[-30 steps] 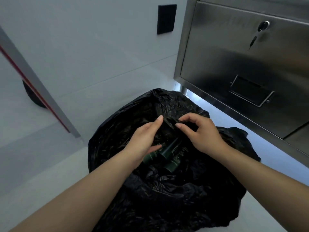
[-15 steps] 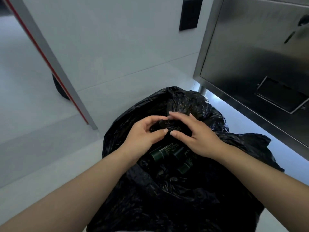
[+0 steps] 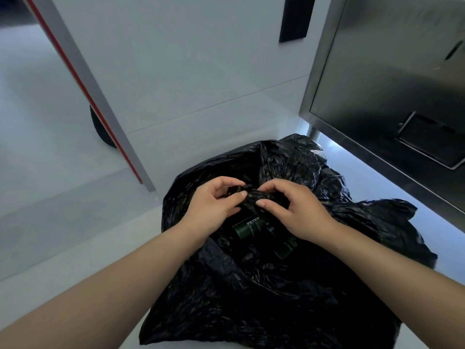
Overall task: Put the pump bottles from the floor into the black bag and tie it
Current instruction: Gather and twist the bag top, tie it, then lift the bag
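Down on the pale floor, near the middle, sits the black bag; its top is loose, so you can look in; two dark green pump bottles lie on their sides inside it, just under the hands; no bottles show on the floor around it, so I think the putting-in part is done; the left hand and the right hand meet over the far side of the bag's mouth; each one pinches a bit of crinkly plastic between thumb and fingers, and the two bits come together in a small dark bunch; I think they are held close like this so one bit can cross the other and make a knot; the hole over the bottles is not shut yet, so the tie looks only begun; thin plastic can slip or rip, so a slow, firm pull seems best; a shiny metal cabinet stands far to the right, apart from the bag.
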### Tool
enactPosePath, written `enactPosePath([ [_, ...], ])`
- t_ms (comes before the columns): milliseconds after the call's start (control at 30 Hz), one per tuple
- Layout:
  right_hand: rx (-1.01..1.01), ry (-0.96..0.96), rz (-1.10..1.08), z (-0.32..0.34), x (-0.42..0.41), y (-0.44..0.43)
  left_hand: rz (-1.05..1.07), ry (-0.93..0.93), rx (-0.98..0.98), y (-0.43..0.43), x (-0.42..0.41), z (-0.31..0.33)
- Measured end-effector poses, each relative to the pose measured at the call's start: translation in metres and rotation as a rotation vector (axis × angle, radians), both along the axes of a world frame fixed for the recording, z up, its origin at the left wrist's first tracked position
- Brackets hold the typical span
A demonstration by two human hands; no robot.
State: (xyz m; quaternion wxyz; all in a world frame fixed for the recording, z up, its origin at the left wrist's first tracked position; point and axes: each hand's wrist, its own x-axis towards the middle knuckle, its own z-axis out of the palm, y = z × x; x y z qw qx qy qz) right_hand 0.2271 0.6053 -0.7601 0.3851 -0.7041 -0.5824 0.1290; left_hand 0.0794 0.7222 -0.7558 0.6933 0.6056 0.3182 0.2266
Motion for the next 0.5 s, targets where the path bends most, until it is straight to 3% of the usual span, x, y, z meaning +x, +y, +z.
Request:
enactPosePath([
  [167, -0.133, 0.035, 0.047, -0.011, -0.015, -0.002, -0.061, -0.066, -0.072, 0.007, -0.006, 0.002],
  [500, -0.178, 0.016, 0.155, -0.033, -0.051, 0.008, -0.017, 0.134, -0.138, -0.008, -0.071, -0.039],
])
